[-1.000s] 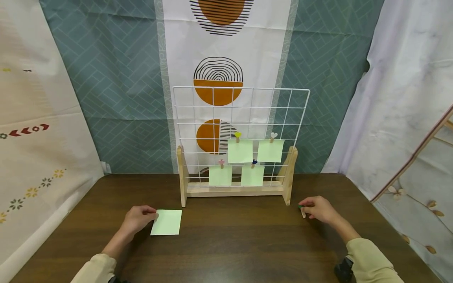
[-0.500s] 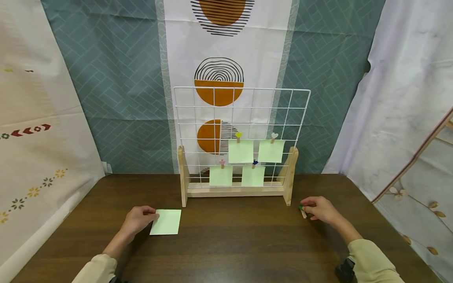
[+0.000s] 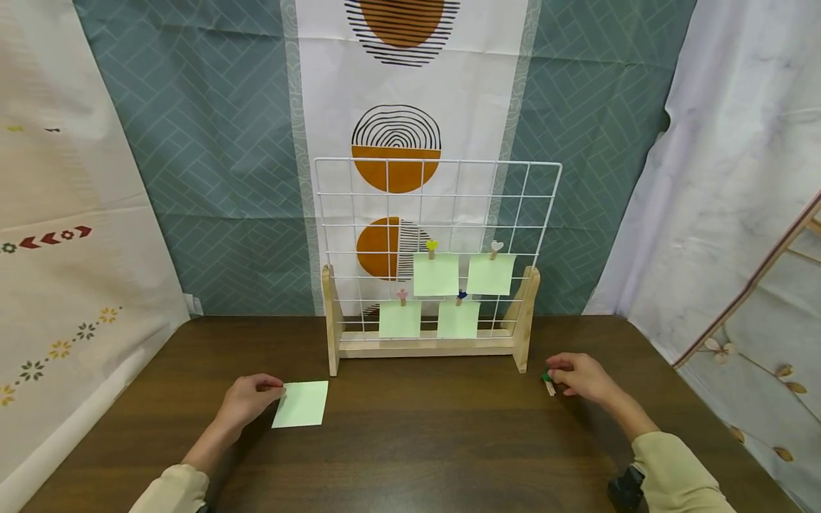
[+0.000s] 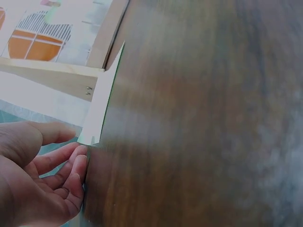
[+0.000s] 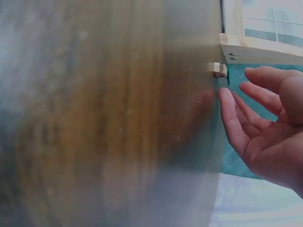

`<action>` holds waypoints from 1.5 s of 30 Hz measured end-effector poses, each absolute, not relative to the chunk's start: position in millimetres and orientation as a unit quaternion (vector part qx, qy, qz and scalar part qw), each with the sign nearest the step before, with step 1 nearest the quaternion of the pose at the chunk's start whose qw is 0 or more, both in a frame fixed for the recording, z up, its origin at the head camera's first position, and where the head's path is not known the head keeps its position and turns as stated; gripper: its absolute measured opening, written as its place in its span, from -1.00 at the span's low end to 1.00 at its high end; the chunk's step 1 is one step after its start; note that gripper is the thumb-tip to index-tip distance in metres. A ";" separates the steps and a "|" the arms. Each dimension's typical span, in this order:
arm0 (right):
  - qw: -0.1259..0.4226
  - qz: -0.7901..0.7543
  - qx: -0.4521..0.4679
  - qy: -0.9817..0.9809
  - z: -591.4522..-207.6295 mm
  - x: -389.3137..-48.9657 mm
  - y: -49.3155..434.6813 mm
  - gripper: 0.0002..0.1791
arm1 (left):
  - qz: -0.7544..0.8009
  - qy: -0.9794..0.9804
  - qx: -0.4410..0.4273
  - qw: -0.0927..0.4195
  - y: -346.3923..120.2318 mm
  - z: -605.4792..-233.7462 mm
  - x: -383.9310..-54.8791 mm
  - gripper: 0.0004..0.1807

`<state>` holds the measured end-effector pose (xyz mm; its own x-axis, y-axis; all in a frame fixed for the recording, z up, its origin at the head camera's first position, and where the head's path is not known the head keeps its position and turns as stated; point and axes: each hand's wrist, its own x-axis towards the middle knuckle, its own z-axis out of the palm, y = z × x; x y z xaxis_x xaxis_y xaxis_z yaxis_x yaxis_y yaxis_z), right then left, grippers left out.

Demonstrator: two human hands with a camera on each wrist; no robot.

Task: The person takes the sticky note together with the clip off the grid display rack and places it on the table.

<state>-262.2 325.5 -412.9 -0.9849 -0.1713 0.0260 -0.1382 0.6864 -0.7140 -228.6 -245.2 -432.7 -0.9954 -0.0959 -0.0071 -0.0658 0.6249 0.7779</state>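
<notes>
The left hand [image 3: 246,400] is pinching the paper [image 3: 303,405], lower left; the right hand [image 3: 582,377] is holding its fingers parted beside the clip [image 3: 549,387], lower right. Pickup seems under way, the next move probably calling for pinching the clip.

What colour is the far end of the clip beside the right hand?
Green; the clip's far end shows best in the head view.
</notes>
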 end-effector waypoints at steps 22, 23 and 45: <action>-0.111 -0.365 -0.158 0.911 -336.0 -266.2 271.5 -0.55 | -0.513 -0.855 -0.004 0.070 -223.1 -375.1 -222.7 -0.60; -0.115 -0.363 -0.164 0.910 -332.5 -266.5 268.0 -0.56 | -0.517 -0.853 -0.010 0.075 -218.8 -372.1 -223.1 -0.61; -0.130 -0.365 -0.210 0.898 -271.2 -281.5 197.4 -0.62 | -0.567 -0.810 -0.087 0.120 -133.1 -323.2 -255.1 -0.65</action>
<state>-281.5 197.4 -271.2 -0.8783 -0.2810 0.3869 -0.4713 0.6457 -0.6008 -255.1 -133.1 -323.2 -0.9561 0.0056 0.2931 0.2774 0.3409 0.8982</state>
